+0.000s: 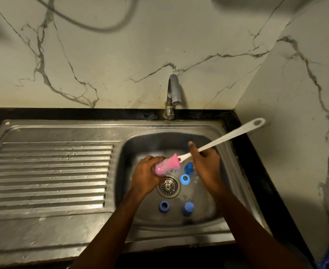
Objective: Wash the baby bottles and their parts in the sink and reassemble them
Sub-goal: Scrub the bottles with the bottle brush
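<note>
I am looking down through the head camera into a steel sink [124, 152] with a ribbed draining board [49, 171] on its left side. The left hand [147, 174] is curling round what looks like a clear bottle [157, 169], holding it over the basin just left of the drain [168, 186]. The right hand [206, 164] is gripping the white handle of a brush [218, 143], whose pink sponge head is sitting inside the bottle.

Four blue parts are lying loose on the basin floor: a cap [188, 167] and a ring [185, 179] just right of the drain, and another ring [163, 206] and cap [187, 208] toward the near edge. The tap [172, 94] is standing at the back edge; I cannot tell whether water is running.

I am judging the washing to be at an early stage: one bottle is being scrubbed, the blue parts are waiting, and nothing is reassembled.
</note>
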